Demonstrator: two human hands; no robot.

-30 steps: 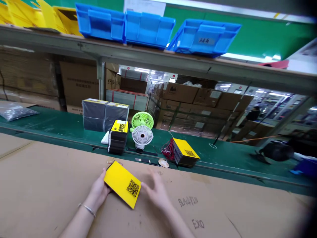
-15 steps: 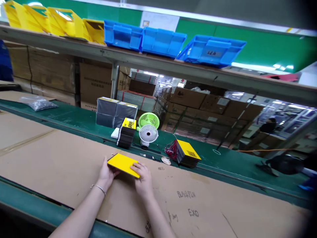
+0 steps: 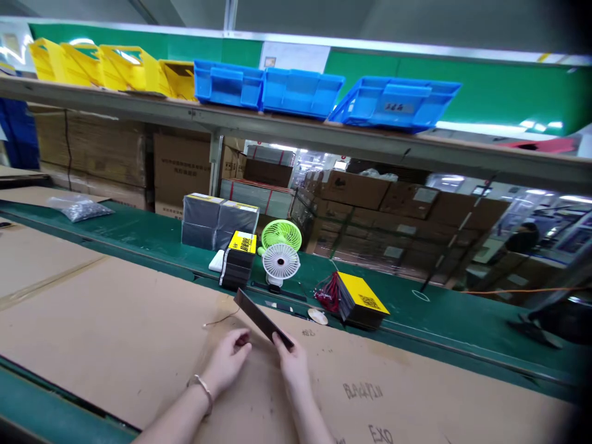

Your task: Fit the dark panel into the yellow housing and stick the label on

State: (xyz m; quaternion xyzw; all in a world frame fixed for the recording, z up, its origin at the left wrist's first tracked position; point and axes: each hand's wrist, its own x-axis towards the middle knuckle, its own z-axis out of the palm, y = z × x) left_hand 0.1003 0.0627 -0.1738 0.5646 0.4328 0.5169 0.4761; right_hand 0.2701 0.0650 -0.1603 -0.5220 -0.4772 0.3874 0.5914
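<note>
My right hand (image 3: 292,364) grips a flat card (image 3: 259,317) by its near edge and holds it tilted up over the cardboard sheet (image 3: 115,327). Only the card's dark side shows. A thin string (image 3: 221,320) trails from the card's far end onto the cardboard. My left hand (image 3: 227,362), with a bracelet on the wrist, rests on the cardboard just left of the card with fingers curled, and holds nothing I can make out.
On the green belt (image 3: 139,234) behind stand a stack of yellow-topped cards (image 3: 239,265), a green and a white fan (image 3: 279,256), another card stack with red strings (image 3: 356,300), and grey bundles (image 3: 218,220). Blue bins (image 3: 300,92) sit on the shelf above.
The card lay yellow side up between both hands; now my right hand has flipped it up, dark side showing, and my left hand has let go.
</note>
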